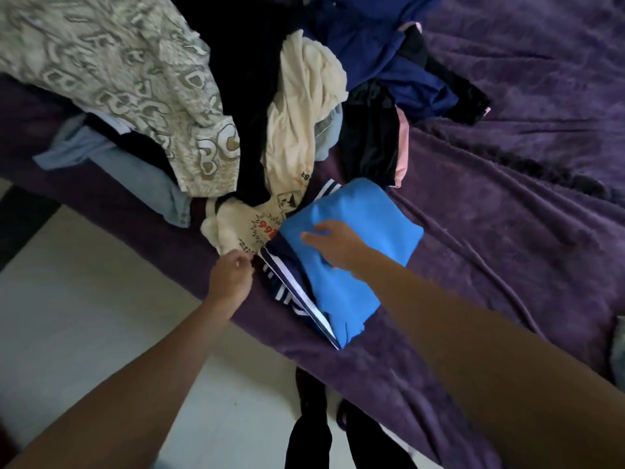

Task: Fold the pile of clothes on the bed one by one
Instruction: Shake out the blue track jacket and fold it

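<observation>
A folded bright blue garment (362, 238) lies on a folded navy piece with white stripes (287, 286) near the bed's front edge. My right hand (333, 243) rests flat on the blue garment, fingers spread. Left of it, my left hand (231, 277) pinches the lower end of a cream printed shirt (297, 137) that trails down from the pile of clothes (236, 79). The pile also holds a grey patterned garment (111, 72), dark pieces and a royal blue one (399, 62).
A purple blanket (507, 204) covers the bed, with open blanket surface to the right of the folded stack. The pale floor (84, 316) lies at lower left beside the bed's edge. A light blue garment (135, 170) hangs over that edge.
</observation>
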A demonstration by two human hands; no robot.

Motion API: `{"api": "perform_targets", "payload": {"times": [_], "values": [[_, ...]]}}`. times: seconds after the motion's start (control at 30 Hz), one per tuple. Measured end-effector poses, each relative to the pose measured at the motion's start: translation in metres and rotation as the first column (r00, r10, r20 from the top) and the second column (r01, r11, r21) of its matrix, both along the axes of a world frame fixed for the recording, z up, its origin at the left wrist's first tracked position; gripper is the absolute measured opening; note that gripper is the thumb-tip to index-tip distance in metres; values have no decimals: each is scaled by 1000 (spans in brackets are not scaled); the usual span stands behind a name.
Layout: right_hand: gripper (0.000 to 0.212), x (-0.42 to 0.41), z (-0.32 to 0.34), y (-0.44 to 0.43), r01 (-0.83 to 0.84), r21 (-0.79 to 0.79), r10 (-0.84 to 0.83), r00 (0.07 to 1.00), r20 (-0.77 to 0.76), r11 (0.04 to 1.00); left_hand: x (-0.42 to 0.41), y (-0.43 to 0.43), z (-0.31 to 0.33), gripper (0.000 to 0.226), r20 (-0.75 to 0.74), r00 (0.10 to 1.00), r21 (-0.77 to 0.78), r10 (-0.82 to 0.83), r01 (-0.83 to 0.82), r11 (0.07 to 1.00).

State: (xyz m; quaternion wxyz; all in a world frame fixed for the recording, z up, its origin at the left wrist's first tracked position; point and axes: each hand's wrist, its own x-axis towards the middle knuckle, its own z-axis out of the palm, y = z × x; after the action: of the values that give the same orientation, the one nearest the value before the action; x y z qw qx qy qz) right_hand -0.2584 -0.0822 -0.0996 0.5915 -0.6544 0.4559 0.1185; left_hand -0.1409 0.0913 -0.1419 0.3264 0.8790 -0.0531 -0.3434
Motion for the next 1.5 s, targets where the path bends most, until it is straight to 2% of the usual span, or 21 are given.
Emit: {"api": "perform_targets", "payload": {"times": [0.07, 0.1, 0.17, 0.2, 0.27, 0.33, 0.4, 0.5, 0.63, 0.73, 0.8, 0.87, 0.93, 0.97, 1.03, 1.13, 1.17, 1.23, 1.3, 1.4, 1.5], "values": [[25, -6, -10, 6, 4, -211, -1, 1000, 15, 977, 7, 3, 8, 26, 225, 972, 66, -61, 47, 997], [24, -18, -15, 5, 62, -389, -52, 998, 35, 919, 4, 0, 14, 28, 307, 947, 46, -97, 87, 995], [31, -47, -25, -4, 100, -700, -77, 995, 64, 707, -9, -16, 24, 31, 455, 862, -8, -223, 254, 967], [38, -60, -31, -12, 40, -773, -48, 999, 12, 633, -16, -26, 25, 34, 531, 779, 34, -333, 373, 927], [52, -76, -45, -26, -186, -766, 39, 978, -206, 616, -31, -45, 17, 45, 609, 557, 231, -564, 556, 798], [61, -78, -63, -38, -372, -702, 141, 920, -366, 608, -37, -55, 0, 52, 543, 424, 402, -725, 626, 668], [66, -71, -84, -46, -480, -665, 229, 872, -432, 572, -39, -50, -29, 55, 407, 425, 496, -808, 640, 587], [72, -57, -121, -41, -582, -619, 333, 812, -480, 527, -43, -22, -68, 56, 347, 444, 541, -826, 625, 563], [71, -52, -154, -41, -567, -603, 338, 822, -458, 561, -41, -26, -85, 56, 328, 421, 568, -846, 628, 532], [75, -54, -142, -48, -595, -558, 377, 802, -464, 578, -29, -40, -70, 56, 273, 365, 611, -890, 649, 454], [74, -60, -125, -49, -534, -591, 326, 843, -428, 605, -18, -55, -53, 45, 377, 332, 581, -865, 643, 499], [69, -76, -106, -44, -335, -695, 156, 938, -309, 637, -7, -83, -37, 33, 530, 292, 500, -796, 650, 571], [69, -100, -94, -29, -110, -713, -41, 981, -191, 692, 0, -119, -29, 34, 626, 260, 421, -735, 681, 599], [72, -112, -91, -19, -24, -675, -121, 979, -167, 737, 2, -138, -28, 39, 616, 260, 404, -743, 706, 582], [81, -127, -91, 6, 102, -556, -232, 958, -169, 825, 0, -169, -38, 55, 478, 327, 415, -815, 734, 538], [90, -126, -99, 38, 261, -414, -348, 925, -151, 872, -9, -182, -68, 77, 248, 536, 404, -807, 700, 589], [92, -120, -104, 46, 293, -384, -372, 916, -148, 876, -14, -177, -76, 81, 241, 538, 426, -808, 689, 586], [95, -106, -110, 58, 379, -320, -435, 892, -124, 868, -21, -162, -86, 86, 332, 451, 475, -828, 679, 560], [92, -98, -113, 65, 497, -254, -530, 844, -79, 830, -20, -154, -86, 86, 381, 414, 468, -827, 686, 558], [82, -103, -111, 66, 600, -192, -614, 789, -19, 777, -12, -154, -79, 80, 302, 456, 438, -837, 714, 547], [75, -125, -97, 64, 614, -180, -624, 781, 1, 768, -23, -153, -62, 65, 289, 487, 374, -824, 735, 565]]}}
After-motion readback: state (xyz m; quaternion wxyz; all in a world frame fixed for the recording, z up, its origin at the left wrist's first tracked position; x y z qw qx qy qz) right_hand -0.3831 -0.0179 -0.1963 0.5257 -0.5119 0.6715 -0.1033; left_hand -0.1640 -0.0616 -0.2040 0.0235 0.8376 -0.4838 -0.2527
